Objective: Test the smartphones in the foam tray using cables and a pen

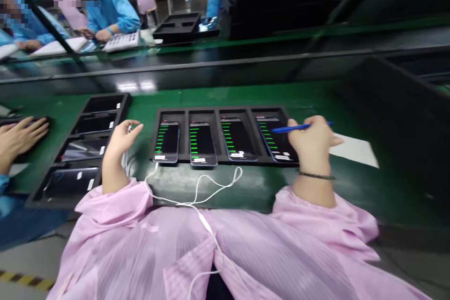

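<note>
My right hand [312, 143] is closed around a blue pen [290, 128], which points left over the rightmost phone [272, 138]. My left hand [119, 147] is closed, with a small pale thing [130, 128] showing at its fingertips, too small to name. Loops of white cable [125, 161] show just under that hand. Between my hands lies a black foam tray [217, 126] with several phones, screens lit with green lines. A white cord [181, 203] runs from the bottom of the leftmost phone [167, 143] up to my chest.
Left of me stands another black tray [128, 98] of dark phones. Beside it is a co-worker's hand [24, 136]. A white paper sheet [355, 150] lies right of my right hand. A large black box [397, 136] stands at far right. Co-workers sit across the bench.
</note>
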`<state>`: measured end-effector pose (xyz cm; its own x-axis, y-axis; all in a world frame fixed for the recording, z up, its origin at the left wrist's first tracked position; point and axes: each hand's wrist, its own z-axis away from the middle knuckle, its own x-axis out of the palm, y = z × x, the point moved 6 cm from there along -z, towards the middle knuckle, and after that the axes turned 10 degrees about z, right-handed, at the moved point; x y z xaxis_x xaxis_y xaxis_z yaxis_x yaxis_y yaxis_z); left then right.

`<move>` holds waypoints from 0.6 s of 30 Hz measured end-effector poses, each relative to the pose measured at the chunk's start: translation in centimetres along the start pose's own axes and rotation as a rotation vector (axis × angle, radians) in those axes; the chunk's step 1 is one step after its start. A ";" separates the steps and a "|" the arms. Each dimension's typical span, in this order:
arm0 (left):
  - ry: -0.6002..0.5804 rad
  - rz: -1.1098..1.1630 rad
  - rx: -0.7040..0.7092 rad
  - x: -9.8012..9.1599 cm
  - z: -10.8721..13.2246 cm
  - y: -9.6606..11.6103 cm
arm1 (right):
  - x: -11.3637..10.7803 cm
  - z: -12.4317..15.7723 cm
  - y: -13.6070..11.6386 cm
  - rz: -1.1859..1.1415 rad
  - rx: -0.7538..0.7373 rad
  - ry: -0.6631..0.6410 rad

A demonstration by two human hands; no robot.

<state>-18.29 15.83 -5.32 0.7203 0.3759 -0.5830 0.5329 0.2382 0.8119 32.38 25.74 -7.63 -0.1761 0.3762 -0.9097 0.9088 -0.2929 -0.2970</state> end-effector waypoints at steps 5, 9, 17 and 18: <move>0.077 -0.043 0.050 -3.0 6.1 0.0 | -1.3 4.3 -6.2 -0.252 -0.318 0.118; -0.219 -0.118 0.009 0.1 8.9 -1.0 | -2.0 11.6 -13.6 -0.449 -0.924 -0.015; -0.385 0.075 -0.027 3.9 9.4 -2.6 | -0.7 19.3 -21.4 -0.324 -1.490 -0.383; -0.371 0.107 -0.025 4.0 9.2 -2.9 | -0.2 19.4 -21.9 -0.280 -1.512 -0.405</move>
<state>-12.88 8.36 -10.23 0.8855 0.0518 -0.4618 0.4381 0.2384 0.8668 5.17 15.03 -6.55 -0.2557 -0.0551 -0.9652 0.3107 0.9407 -0.1361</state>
